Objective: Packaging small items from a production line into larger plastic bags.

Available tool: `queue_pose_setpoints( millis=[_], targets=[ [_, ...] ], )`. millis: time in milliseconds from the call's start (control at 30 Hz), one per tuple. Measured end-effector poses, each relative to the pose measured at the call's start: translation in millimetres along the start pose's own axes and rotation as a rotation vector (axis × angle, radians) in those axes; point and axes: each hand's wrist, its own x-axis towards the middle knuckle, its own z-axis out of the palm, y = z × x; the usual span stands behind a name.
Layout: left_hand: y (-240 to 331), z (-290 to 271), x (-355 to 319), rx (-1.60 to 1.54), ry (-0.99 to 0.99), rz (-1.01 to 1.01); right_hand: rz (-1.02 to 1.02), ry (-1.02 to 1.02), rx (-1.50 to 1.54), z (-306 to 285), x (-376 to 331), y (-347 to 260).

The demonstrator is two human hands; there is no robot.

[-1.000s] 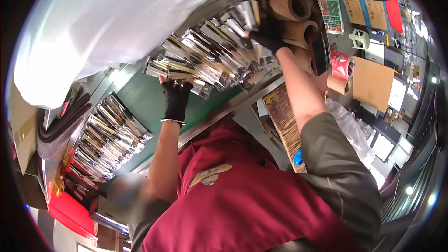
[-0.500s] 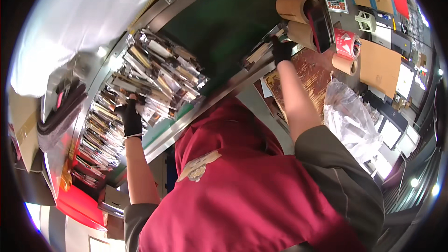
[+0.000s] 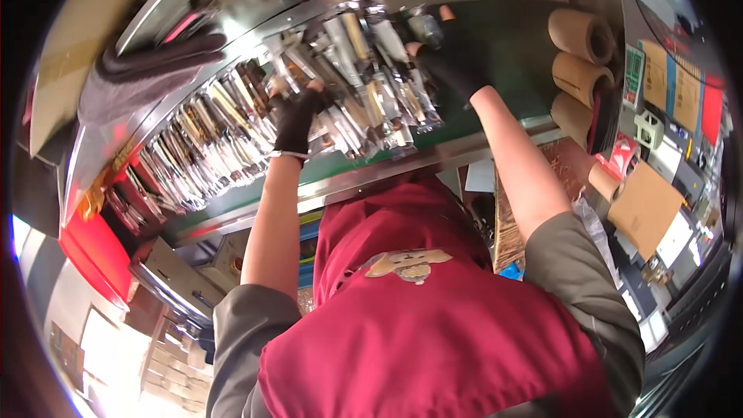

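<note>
At the far left edge of the green work surface (image 3: 534,70) a dark grey glove (image 3: 155,58) lies on the steel rim (image 3: 232,0), with a red bin (image 3: 97,251) below the surface's left corner. From that corner a long row of shiny silver packets (image 3: 209,147) runs rightward along the surface, overlapping like tiles, up towards its far edge.

My left hand (image 3: 294,120), in a black fingerless glove, rests flat on the middle of the row, fingers curled lightly down onto the packets; I cannot tell whether it has pinched any one of them. Just to its right lies the next batch of packets (image 3: 379,101), reaching the near steel edge.

My right hand (image 3: 457,58), also in a black fingerless glove, lies at the right end of that batch, near the far edge, fingers bent over the packet tips; how tightly it grips is hidden.

Beyond it, at the right edge, three brown cardboard rolls (image 3: 580,70) are stacked. Further right a cluttered bench holds a cardboard sheet (image 3: 646,205) and a red tape roll (image 3: 619,159).
</note>
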Motion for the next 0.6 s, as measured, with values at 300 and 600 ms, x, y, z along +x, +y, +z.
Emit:
queue_pose_setpoints(
  millis=[300, 600],
  targets=[
    [-95.8, -50.7, -86.2, -0.218, -0.496, -0.195, 0.421, -0.772, 0.931, 113.5, -154.8, -31.8],
    [32.3, -74.4, 85.9, -0.237, -0.404, 0.091, 0.644, -0.864, 1.201, 51.2, 51.1, -92.1]
  ],
)
